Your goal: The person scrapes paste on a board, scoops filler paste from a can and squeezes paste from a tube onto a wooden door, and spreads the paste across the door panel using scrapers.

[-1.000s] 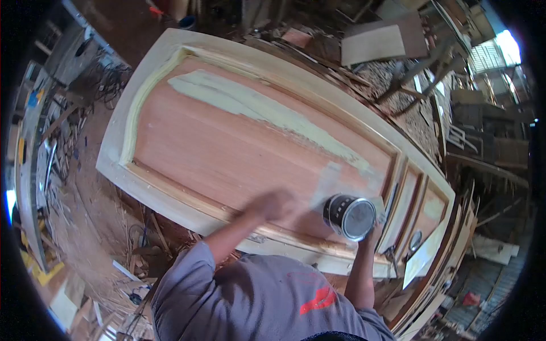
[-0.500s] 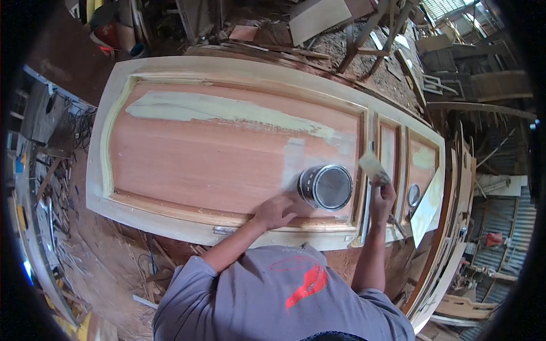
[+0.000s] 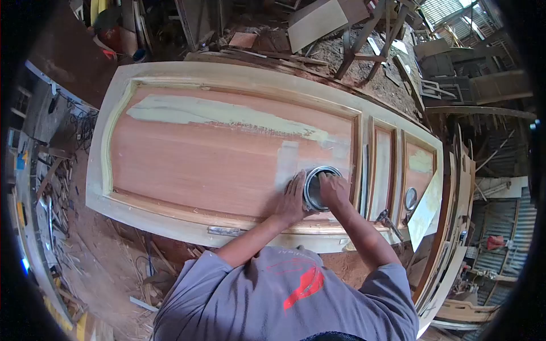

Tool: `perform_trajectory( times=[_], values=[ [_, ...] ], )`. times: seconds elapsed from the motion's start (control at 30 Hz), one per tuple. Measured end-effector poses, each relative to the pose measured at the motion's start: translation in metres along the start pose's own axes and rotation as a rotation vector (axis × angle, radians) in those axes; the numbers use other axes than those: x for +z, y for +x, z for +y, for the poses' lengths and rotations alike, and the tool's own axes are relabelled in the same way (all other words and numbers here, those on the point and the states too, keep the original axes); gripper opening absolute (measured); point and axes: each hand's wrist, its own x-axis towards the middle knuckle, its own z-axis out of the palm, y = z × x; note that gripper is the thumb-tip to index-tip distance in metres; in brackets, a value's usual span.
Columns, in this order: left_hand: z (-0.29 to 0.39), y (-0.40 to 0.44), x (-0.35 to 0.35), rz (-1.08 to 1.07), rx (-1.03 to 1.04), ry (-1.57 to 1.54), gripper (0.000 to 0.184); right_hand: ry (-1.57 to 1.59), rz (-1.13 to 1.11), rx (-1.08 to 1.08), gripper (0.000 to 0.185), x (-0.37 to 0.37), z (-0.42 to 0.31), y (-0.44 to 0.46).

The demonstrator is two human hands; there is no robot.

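A metal can (image 3: 307,192) stands upright on the wooden door (image 3: 187,170), which lies flat before me. My left hand (image 3: 292,200) holds the can's left side, its fingers along the wall. My right hand (image 3: 334,190) is closed and reaches over the rim into the can. The putty knife it was holding is now hidden by the can and the hand. Pale filler (image 3: 222,115) lies in a long streak across the large panel. A thinner smear (image 3: 287,162) shows just behind the can.
On the door's right end are a round lid (image 3: 410,198), a dark metal tool (image 3: 388,220) and a pale pointed sheet (image 3: 425,217). A flat metal piece (image 3: 225,231) lies on the near edge. Wood scraps (image 3: 85,227) litter the floor, left.
My right hand has moved left from above the door's rail, bringing the putty knife into the can. My left hand has slid from the door onto the can's side. The can has shifted slightly left.
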Motion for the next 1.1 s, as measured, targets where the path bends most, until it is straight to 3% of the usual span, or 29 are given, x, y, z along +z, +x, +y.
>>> perform_trajectory(
  times=[0.17,0.33,0.67,0.9,1.0,1.1],
  values=[
    [-0.009,-0.003,0.002,-0.065,-0.037,0.051,0.132,0.007,-0.095,-0.064,0.015,0.025,0.013,0.015],
    [-0.018,0.0,0.007,-0.041,-0.001,0.053,0.132,0.087,-0.315,0.06,0.019,0.028,0.008,0.028],
    [-0.021,0.001,0.007,-0.043,0.015,0.024,0.134,0.171,-0.702,0.023,0.036,0.036,0.029,0.044],
    [-0.02,0.004,-0.003,-0.079,0.005,0.067,0.133,0.52,-0.723,0.09,0.047,0.01,0.035,0.047],
    [-0.027,0.009,-0.009,-0.11,0.013,0.104,0.132,0.462,-0.762,0.075,0.038,-0.014,0.031,0.05],
    [-0.027,0.009,-0.013,-0.122,0.017,0.112,0.132,0.61,-0.673,0.074,0.033,-0.029,0.047,0.041]
  ],
)
